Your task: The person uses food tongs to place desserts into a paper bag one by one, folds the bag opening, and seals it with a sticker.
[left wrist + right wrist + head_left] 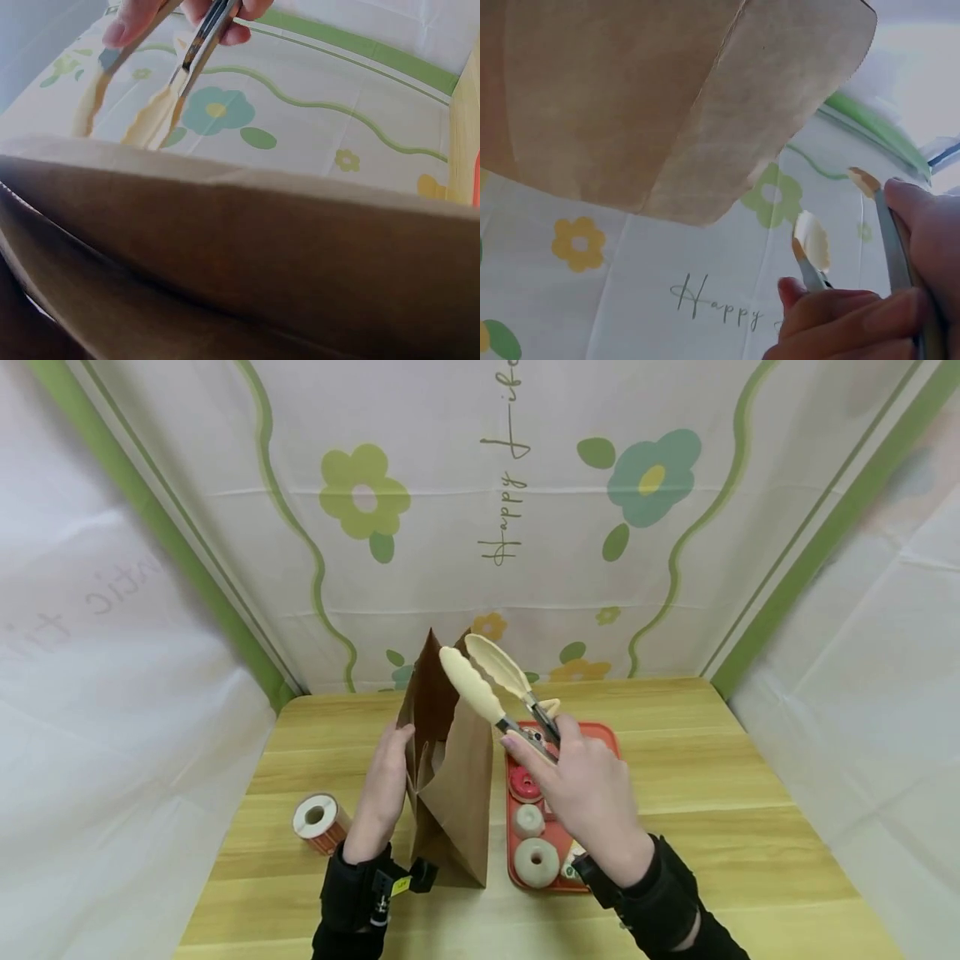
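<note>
Right hand [592, 785]: curled round the tongs, thumb on one arm. Tongs [480, 695]: metal with two cream heads, standing well apart from each other. In the head view they overlap the far right part of the bag's upper edge; in the left wrist view that edge hides their tips. Whether they lie over the mouth or beside it, cannot tell.

Left hand [382, 789]: against the left side of the bag, fingertips near the upper edge. Whether it pinches the paper or only presses, cannot tell.

Bag [465, 810]: brown paper, upright on the table, mouth open, between the two hands.

Tray [607, 737]: red, just right of the bag, partly under the right hand in the head view. Contents in view: a pink donut [525, 784]; nearer, a small pale donut [529, 832]; nearest, a larger pale donut [522, 863]. Other pieces partly hidden.

Roll [330, 837]: white end with a hole, reddish-brown side; left of the bag, beside the left wrist.

Table [690, 827]: wood-grained.

Cloth [435, 568]: white, printed with flowers and lettering, behind the table.
</note>
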Demonstrator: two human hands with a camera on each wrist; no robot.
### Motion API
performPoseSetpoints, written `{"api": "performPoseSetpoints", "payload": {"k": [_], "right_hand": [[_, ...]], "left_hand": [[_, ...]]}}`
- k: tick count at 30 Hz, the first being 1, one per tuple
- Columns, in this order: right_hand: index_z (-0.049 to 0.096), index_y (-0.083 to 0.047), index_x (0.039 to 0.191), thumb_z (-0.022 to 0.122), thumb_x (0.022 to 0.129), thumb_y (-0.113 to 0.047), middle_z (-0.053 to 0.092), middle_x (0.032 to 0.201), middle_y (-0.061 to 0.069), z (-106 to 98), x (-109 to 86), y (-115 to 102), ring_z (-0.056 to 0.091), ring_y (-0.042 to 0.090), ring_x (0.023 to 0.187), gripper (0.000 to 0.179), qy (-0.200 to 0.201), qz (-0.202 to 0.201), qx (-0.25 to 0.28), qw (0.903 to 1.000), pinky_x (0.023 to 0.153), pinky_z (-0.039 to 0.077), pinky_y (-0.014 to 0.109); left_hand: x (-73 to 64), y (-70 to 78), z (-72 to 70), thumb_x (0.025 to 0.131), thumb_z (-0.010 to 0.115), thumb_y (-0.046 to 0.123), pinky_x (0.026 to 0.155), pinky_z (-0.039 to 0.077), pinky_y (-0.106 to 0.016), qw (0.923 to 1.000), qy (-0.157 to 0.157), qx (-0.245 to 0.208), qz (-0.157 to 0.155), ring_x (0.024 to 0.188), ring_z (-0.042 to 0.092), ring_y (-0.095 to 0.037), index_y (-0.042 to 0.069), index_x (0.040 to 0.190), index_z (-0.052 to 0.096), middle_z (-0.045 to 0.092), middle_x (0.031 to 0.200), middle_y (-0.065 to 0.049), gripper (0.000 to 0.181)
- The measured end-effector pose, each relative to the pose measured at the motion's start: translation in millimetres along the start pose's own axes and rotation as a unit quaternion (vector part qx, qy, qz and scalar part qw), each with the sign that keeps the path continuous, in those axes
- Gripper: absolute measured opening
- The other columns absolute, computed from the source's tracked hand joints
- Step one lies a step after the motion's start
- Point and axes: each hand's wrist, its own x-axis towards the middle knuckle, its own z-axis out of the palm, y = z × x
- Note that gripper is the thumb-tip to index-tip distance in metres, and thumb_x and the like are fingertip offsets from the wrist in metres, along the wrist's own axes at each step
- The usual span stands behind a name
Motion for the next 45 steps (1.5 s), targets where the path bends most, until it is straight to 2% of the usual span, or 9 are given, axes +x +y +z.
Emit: {"api": "performPoseSetpoints", "payload": {"k": [8,13,20,25,30,34,37,40,45], "right_hand": [[0.050,-0.009,0.095,0.047,0.090,-0.073,0.046,0.062,0.004,-12.2,1.4,27.0,0.047,0.019,0.047,0.064,0.012,0.045,0.059,0.9972,0.043,0.032,0.033],[0.049,-0.007,0.097,0.046,0.091,-0.071,0.047,0.064,0.007,-18.0,3.8,47.8,0.047,0.020,0.047,0.065,0.020,0.059,0.051,0.9967,0.042,0.033,0.034],[0.052,-0.003,0.103,0.046,0.092,-0.071,0.049,0.067,0.010,-23.3,0.5,76.9,0.048,0.022,0.050,0.068,0.015,0.073,0.027,0.9969,0.046,0.035,0.035],[0.052,-0.001,0.102,0.042,0.090,-0.074,0.050,0.069,0.010,-18.7,-5.7,103.0,0.048,0.022,0.053,0.075,-0.011,0.108,0.010,0.9940,0.047,0.035,0.035],[0.052,0.002,0.106,0.039,0.089,-0.077,0.051,0.071,0.010,-3.5,-12.8,138.0,0.049,0.022,0.055,0.081,-0.053,0.149,0.000,0.9875,0.046,0.034,0.035],[0.054,0.002,0.099,0.036,0.087,-0.081,0.052,0.069,0.010,11.8,-16.7,166.4,0.047,0.023,0.053,0.086,-0.100,0.189,-0.013,0.9769,0.044,0.031,0.035],[0.055,0.002,0.091,0.036,0.086,-0.082,0.051,0.066,0.010,21.3,-20.3,182.8,0.045,0.023,0.052,0.086,-0.119,0.203,-0.028,0.9715,0.045,0.028,0.035],[0.054,0.002,0.089,0.036,0.087,-0.081,0.048,0.066,0.010,27.9,-23.3,191.8,0.045,0.023,0.052,0.085,-0.127,0.210,-0.045,0.9684,0.044,0.029,0.035],[0.056,0.000,0.083,0.035,0.088,-0.081,0.048,0.065,0.010,30.9,-25.2,193.3,0.047,0.023,0.053,0.084,-0.153,0.216,-0.070,0.9619,0.045,0.029,0.034]], "left_hand": [[0.5,0.8,1.0,0.108,0.026,0.040,0.115,0.009,-0.050,0.9997,0.000,0.007,-0.025,0.147,0.006,-0.027,0.006,0.158,0.009,0.007,0.162,-0.013,0.063],[0.2,2.9,1.3,0.107,0.026,0.039,0.115,0.006,-0.051,0.9994,0.003,0.020,-0.029,0.147,0.001,-0.029,0.004,0.157,0.004,0.003,0.162,-0.016,0.065],[-1.4,3.5,1.6,0.107,0.027,0.041,0.115,0.007,-0.051,0.9987,0.008,0.022,-0.044,0.147,0.002,-0.029,0.003,0.157,0.004,0.004,0.162,-0.015,0.067],[-3.2,5.1,2.3,0.107,0.027,0.041,0.115,0.005,-0.052,0.9982,0.009,0.032,-0.050,0.147,0.001,-0.031,0.002,0.157,0.003,0.002,0.162,-0.017,0.067],[-4.3,6.5,2.6,0.107,0.027,0.041,0.115,0.004,-0.052,0.9983,0.008,0.030,-0.049,0.147,-0.001,-0.030,0.003,0.157,0.001,0.001,0.162,-0.017,0.068],[-4.8,7.4,2.8,0.107,0.027,0.041,0.115,0.004,-0.052,0.9981,0.009,0.029,-0.053,0.147,-0.001,-0.030,0.003,0.157,0.000,-0.001,0.162,-0.016,0.069],[-4.5,7.7,3.4,0.107,0.028,0.041,0.115,0.004,-0.052,0.9980,0.010,0.029,-0.055,0.147,-0.001,-0.030,0.002,0.157,0.000,-0.001,0.162,-0.017,0.069],[-4.2,7.3,4.0,0.107,0.028,0.041,0.115,0.004,-0.052,0.9982,0.009,0.028,-0.052,0.147,-0.001,-0.030,0.002,0.157,0.001,0.000,0.162,-0.017,0.069],[-3.6,6.2,5.1,0.107,0.027,0.040,0.114,0.006,-0.053,0.9990,0.004,0.022,-0.040,0.147,0.002,-0.031,0.002,0.157,0.003,0.003,0.162,-0.017,0.067]]}}
